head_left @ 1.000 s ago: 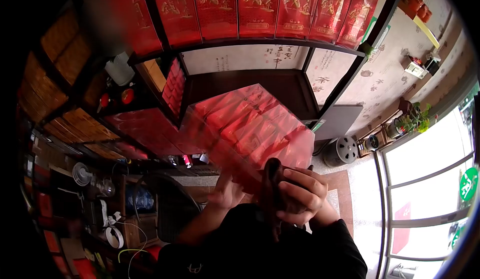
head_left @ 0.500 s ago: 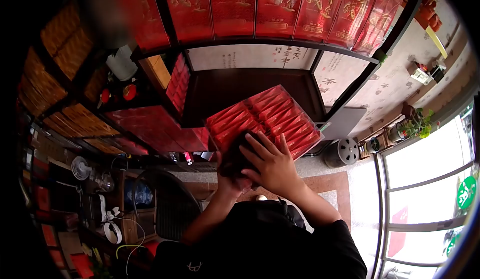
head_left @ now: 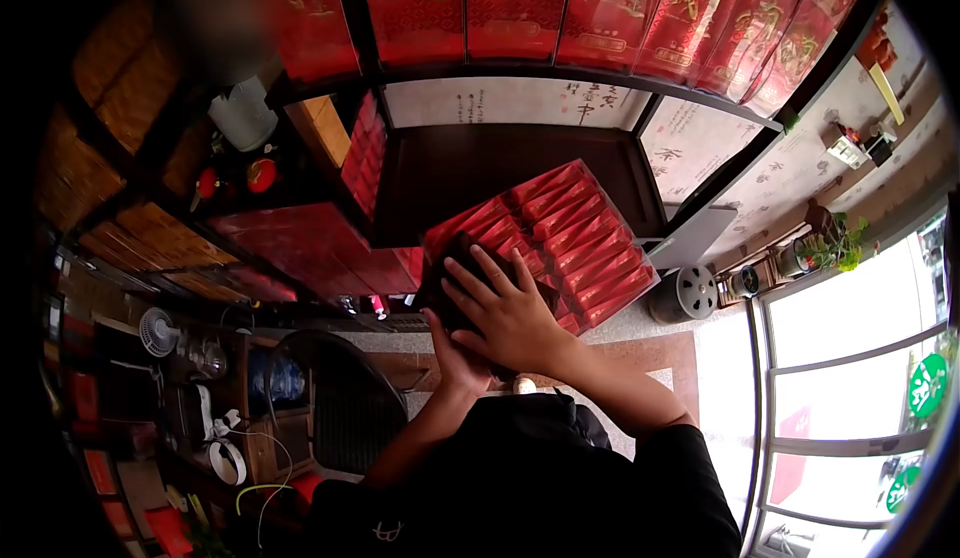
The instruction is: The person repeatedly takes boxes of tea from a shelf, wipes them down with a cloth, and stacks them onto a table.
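Observation:
A clear-lidded box (head_left: 575, 228) with rows of red foil packets is tilted in front of me, above the floor. My left hand (head_left: 458, 363) grips its near left corner, thumb up along the side and the other fingers mostly hidden beneath. A dark cloth-like thing (head_left: 462, 255) covers that corner. My right hand (head_left: 510, 313) lies flat over this dark thing, fingers stretched out and spread, pressing it against the box. What lies under my palm is hidden.
Red gift packages (head_left: 515, 8) line the upper shelf. Below them is a dark shelf compartment (head_left: 480, 163). A black chair (head_left: 350, 398) stands at left, a metal bin (head_left: 690, 293) at right. Glass windows (head_left: 840, 388) fill the right side.
My right hand and the dark cloth-like thing have slid left and slightly up over the box, uncovering more packets. The view has shifted slightly.

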Tool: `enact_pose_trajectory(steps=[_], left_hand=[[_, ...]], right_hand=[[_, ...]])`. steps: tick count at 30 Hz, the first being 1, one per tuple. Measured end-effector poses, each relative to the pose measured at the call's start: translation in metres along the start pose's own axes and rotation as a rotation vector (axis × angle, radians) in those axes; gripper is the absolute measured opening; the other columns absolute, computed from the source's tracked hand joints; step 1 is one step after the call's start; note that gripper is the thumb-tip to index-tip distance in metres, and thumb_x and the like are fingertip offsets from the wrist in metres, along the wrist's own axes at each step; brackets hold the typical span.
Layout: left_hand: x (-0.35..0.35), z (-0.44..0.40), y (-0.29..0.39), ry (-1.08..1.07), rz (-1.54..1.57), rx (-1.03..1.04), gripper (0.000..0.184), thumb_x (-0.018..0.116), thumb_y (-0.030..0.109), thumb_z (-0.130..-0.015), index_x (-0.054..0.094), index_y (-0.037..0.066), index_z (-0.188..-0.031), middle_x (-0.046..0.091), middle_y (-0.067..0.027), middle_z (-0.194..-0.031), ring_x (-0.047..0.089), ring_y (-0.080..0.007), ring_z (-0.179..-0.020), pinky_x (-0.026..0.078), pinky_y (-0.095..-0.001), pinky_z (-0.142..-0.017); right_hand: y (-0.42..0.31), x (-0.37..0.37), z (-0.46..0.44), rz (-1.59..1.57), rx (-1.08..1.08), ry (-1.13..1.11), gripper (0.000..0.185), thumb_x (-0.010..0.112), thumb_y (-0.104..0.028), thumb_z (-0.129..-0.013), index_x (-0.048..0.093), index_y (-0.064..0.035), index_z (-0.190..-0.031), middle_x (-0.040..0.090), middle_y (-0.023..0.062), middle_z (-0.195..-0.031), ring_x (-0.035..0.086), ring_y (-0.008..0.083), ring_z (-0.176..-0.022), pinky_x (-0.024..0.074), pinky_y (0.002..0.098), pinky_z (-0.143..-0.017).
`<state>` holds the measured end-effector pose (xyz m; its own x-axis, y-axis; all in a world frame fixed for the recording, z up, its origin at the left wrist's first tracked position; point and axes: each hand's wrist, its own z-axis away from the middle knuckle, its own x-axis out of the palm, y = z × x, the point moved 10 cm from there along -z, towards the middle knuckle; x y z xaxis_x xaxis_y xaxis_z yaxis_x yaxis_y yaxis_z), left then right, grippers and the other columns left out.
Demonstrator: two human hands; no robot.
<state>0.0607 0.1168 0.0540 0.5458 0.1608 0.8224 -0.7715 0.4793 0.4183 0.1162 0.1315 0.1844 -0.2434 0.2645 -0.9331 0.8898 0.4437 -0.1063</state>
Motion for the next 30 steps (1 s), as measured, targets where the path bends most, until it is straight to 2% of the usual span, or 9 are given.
enact_pose_trajectory(steps=[2,4,7,10,16,22,24,27,30], left_hand=[[-0.009,-0.009,-0.001,-0.135,0.036,0.029,0.073,0.043,0.064,-0.093,0.031,0.015,-0.146,0.046,-0.0077,-0.138,0.047,-0.0229,-0.126,0.042,-0.0399,-0.103],[-0.008,-0.01,0.001,-0.205,0.052,0.029,0.071,0.048,0.06,-0.094,0.032,0.013,-0.145,0.046,-0.0078,-0.137,0.047,-0.0224,-0.125,0.043,-0.04,-0.103],[-0.006,-0.011,0.007,-0.167,-0.19,0.077,0.075,0.071,0.018,-0.084,0.028,0.009,-0.145,0.043,-0.012,-0.137,0.045,-0.0257,-0.127,0.043,-0.0441,-0.103],[0.002,-0.009,0.006,-0.245,-0.205,0.057,0.073,0.069,0.015,-0.084,0.029,0.009,-0.145,0.044,-0.0116,-0.135,0.046,-0.0255,-0.127,0.046,-0.0434,-0.1],[-0.043,-0.013,-0.009,-0.181,-0.253,-0.026,0.078,0.068,0.009,-0.078,0.027,0.012,-0.144,0.043,-0.0107,-0.133,0.048,-0.0223,-0.122,0.049,-0.04,-0.097],[-0.028,0.009,0.03,-0.405,-0.398,0.16,0.092,0.077,0.011,-0.067,0.024,0.003,-0.142,0.042,-0.0113,-0.13,0.048,-0.0217,-0.12,0.045,-0.0368,-0.098],[-0.011,0.022,0.05,-0.529,-0.607,0.343,0.093,0.079,0.015,-0.064,0.026,0.004,-0.14,0.042,-0.0123,-0.13,0.047,-0.022,-0.119,0.044,-0.0369,-0.099],[-0.015,0.05,0.075,-0.528,-0.807,0.5,0.09,0.08,0.014,-0.06,0.033,0.002,-0.136,0.048,-0.0119,-0.125,0.05,-0.0207,-0.115,0.045,-0.0361,-0.097],[-0.028,0.074,0.088,-0.517,-0.891,0.563,0.085,0.08,0.011,-0.056,0.04,0.0,-0.131,0.054,-0.0117,-0.121,0.055,-0.0206,-0.11,0.045,-0.0355,-0.096]], right_hand=[[-0.004,0.0,0.001,-0.065,-0.09,-0.003,0.062,0.057,-0.05,-0.088,0.052,-0.0134,-0.138,0.038,0.0108,-0.151,0.03,0.0345,-0.141,0.0237,0.0601,-0.111],[0.05,-0.014,-0.002,0.104,0.092,0.077,0.059,0.057,-0.049,-0.088,0.052,-0.0178,-0.138,0.039,0.0103,-0.15,0.032,0.0333,-0.14,0.0248,0.0576,-0.111],[0.123,-0.019,0.003,0.212,0.339,0.135,0.06,0.057,-0.048,-0.089,0.051,-0.0156,-0.138,0.04,0.0114,-0.149,0.033,0.0359,-0.139,0.0271,0.0556,-0.11],[0.141,-0.021,0.013,0.33,0.536,0.205,0.059,0.059,-0.045,-0.089,0.052,-0.0126,-0.137,0.041,0.0118,-0.149,0.035,0.0396,-0.137,0.0306,0.0537,-0.108],[-0.024,0.012,0.003,-0.035,-0.051,0.096,0.057,0.061,-0.047,-0.084,0.055,-0.0208,-0.135,0.04,0.0082,-0.15,0.034,0.0345,-0.139,0.0263,0.0522,-0.112],[-0.018,-0.056,-0.007,0.106,0.075,0.344,0.059,0.059,-0.051,-0.084,0.055,-0.0225,-0.135,0.041,0.0074,-0.149,0.034,0.0323,-0.14,0.0196,0.0626,-0.111],[-0.021,-0.081,-0.003,0.093,0.056,0.519,0.053,0.063,-0.051,-0.079,0.062,-0.0166,-0.119,0.06,0.0083,-0.119,0.053,0.0291,-0.119,0.032,0.0591,-0.106],[-0.044,-0.117,0.001,0.063,-0.081,0.69,0.042,0.069,-0.054,-0.071,0.069,-0.0135,-0.083,0.068,0.0022,-0.087,0.066,0.0223,-0.087,0.048,0.0451,-0.092],[-0.055,-0.131,0.005,0.012,-0.169,0.743,0.036,0.071,-0.048,-0.071,0.067,-0.0135,-0.081,0.066,0.0032,-0.089,0.065,0.0223,-0.088,0.0479,0.048,-0.093]])
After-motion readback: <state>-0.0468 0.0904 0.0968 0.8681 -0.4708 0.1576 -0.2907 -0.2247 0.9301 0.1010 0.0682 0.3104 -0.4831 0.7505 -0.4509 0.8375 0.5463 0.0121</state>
